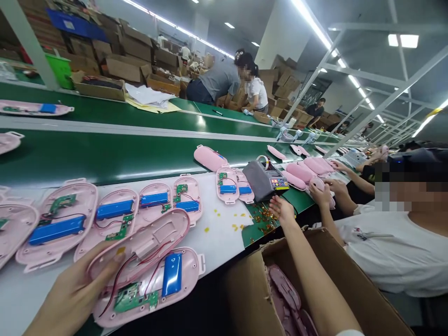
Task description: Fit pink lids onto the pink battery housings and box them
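My left hand grips the edge of a pink plastic shell half, its thumb on the inside near a small amber tape piece. Red and black wires run from this shell to an open pink shell just below it, which carries a green circuit board and a blue battery pack. Out to the right, my right hand is at the front of a grey tape dispenser; its fingers look slightly curled and apart, and I see nothing held in them.
Several open pink shells with boards and batteries line the white sheet. Amber tape bits are scattered below the dispenser. A cardboard box with pink shells stands at the table edge. A co-worker sits close on the right.
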`<state>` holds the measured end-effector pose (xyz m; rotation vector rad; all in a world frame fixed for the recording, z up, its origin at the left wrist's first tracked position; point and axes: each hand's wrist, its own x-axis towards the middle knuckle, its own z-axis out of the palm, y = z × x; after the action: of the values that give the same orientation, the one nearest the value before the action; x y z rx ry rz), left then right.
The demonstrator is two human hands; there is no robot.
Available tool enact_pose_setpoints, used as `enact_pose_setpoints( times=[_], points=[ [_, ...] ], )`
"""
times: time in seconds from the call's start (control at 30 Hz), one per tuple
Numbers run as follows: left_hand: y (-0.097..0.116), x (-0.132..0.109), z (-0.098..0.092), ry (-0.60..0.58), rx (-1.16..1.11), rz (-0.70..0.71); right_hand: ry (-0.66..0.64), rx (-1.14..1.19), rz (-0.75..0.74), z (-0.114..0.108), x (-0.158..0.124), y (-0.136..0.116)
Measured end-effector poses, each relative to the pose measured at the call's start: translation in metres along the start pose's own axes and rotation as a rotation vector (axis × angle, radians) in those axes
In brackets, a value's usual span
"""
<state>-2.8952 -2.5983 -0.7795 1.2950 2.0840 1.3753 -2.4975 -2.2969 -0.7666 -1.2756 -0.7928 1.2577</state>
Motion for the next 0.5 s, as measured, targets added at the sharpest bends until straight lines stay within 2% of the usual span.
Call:
enact_pose_setpoints(
  times=[0.1,0.2,0.3,0.4,0.5],
  points=[
    [-0.004,0.001,0.000,0.006,0.045,0.020,-0.026,0.013,0.094,-0.008,0.001,-0.001],
    [-0.004,-0.001,0.000,-0.002,0.055,0.032,-0.075,0.054,0.104,-0.008,-0.001,-0.005],
    [-0.002,-0.001,0.000,-0.017,0.027,0.035,-0.085,0.079,0.050,-0.002,0.000,-0.008],
    [0.000,-0.001,0.001,-0.007,-0.020,0.020,-0.023,0.068,-0.027,-0.003,-0.001,-0.009],
    [0.004,-0.002,0.001,0.009,-0.052,-0.014,0.045,0.035,-0.100,-0.001,-0.028,-0.007]
  ],
)
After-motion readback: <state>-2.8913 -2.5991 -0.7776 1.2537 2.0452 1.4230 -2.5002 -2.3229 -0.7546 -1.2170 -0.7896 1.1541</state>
